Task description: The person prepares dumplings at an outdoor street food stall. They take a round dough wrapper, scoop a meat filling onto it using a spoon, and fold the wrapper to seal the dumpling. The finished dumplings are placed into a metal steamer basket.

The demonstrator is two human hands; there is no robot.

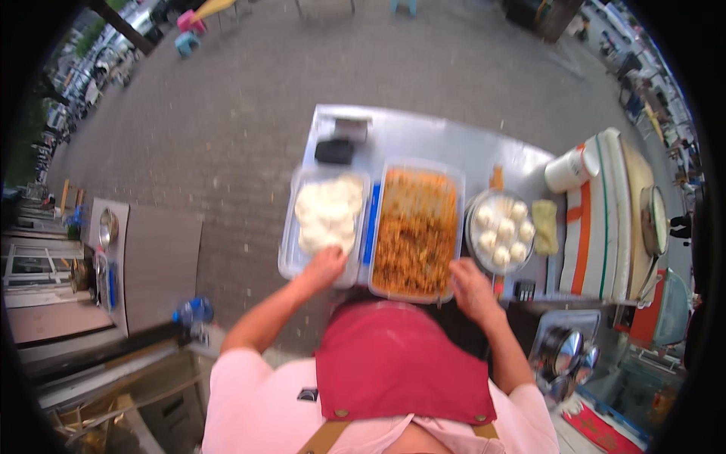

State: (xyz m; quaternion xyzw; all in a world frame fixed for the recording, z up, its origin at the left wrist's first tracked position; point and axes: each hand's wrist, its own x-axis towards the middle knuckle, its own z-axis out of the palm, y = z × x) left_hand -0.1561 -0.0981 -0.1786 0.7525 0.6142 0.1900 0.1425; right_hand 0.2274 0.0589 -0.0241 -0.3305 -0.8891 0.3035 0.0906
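My left hand [329, 264] reaches over the near wall of a clear plastic tub [287, 258]. Its fingertips meet the near edge of a soft white dough mass [329, 213]; whether they pinch it is blurred. To the right, a second clear tub [460, 198] holds an orange-brown chopped filling [417, 255], heaped towards me with a thinner smear at the far end. By that tub's near right side is my right hand [471, 284], fingers bent, their contents hidden. Several white filled buns [506, 228] sit apart in a round steamer [475, 252] beyond it.
A metal table [431, 133] carries everything, with a black object [334, 151] at its far left. On the right are a folded greenish cloth [545, 227], a white cup [567, 170] and a large striped padded box [592, 227]. Metal pots [561, 349] stand low at right.
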